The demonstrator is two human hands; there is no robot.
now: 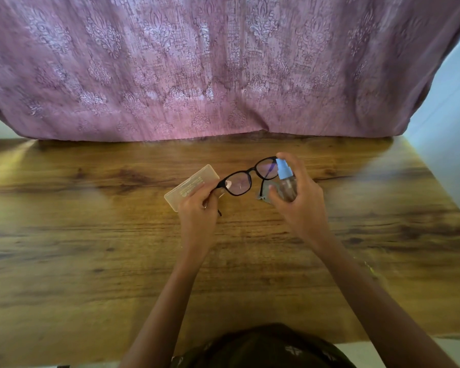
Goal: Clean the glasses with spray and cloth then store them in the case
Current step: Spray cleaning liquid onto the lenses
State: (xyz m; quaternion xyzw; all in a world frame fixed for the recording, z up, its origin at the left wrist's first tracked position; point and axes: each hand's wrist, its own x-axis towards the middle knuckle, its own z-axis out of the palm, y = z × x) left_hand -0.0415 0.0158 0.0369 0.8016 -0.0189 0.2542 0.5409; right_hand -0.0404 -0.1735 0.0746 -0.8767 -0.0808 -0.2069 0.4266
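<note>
Black-framed glasses (246, 178) are held above the wooden table (91, 235), their temples unfolded. My left hand (198, 208) grips them at the left hinge. My right hand (300, 197) is wrapped around a small clear spray bottle (286, 181) with a blue nozzle, index finger on top, nozzle close to the right lens. A translucent case (189, 188) lies closed on the table just left of my left hand. A grey cloth (263, 196) lies on the table, mostly hidden behind my right hand.
A mauve patterned curtain (223, 67) hangs along the table's far edge. A pale wall (446, 128) borders the right side. The table's near edge runs close to my body.
</note>
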